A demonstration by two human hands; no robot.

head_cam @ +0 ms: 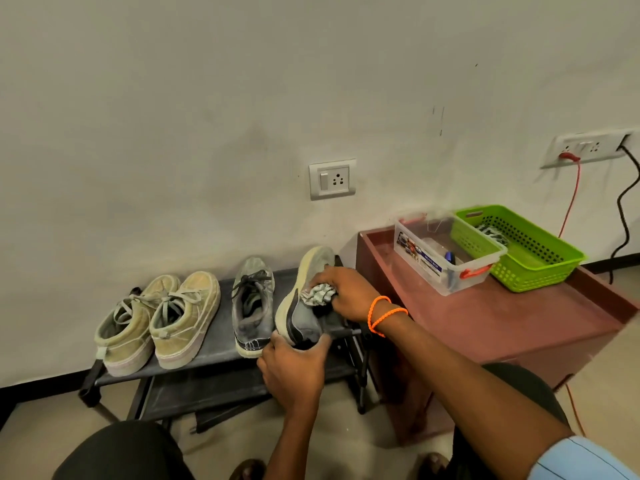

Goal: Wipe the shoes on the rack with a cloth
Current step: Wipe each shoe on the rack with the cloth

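Left hand (pixel 294 370) fingers grip the grey shoe's (pixel 304 320) heel; right hand (pixel 346 296) fingers clutch the cloth (pixel 317 294).

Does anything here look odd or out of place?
Only the grey shoe at the rack's right end: it is tipped on its side, pale sole showing, because the left hand grips its heel while the right hand presses a cloth on it.

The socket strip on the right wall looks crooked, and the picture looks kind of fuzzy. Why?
Head view: the wide-angle lens bends things near the edges, so the socket strip and the maroon table lean. Head view: detail is soft throughout, and the light is even, with only a faint shadow under the shoe rack.
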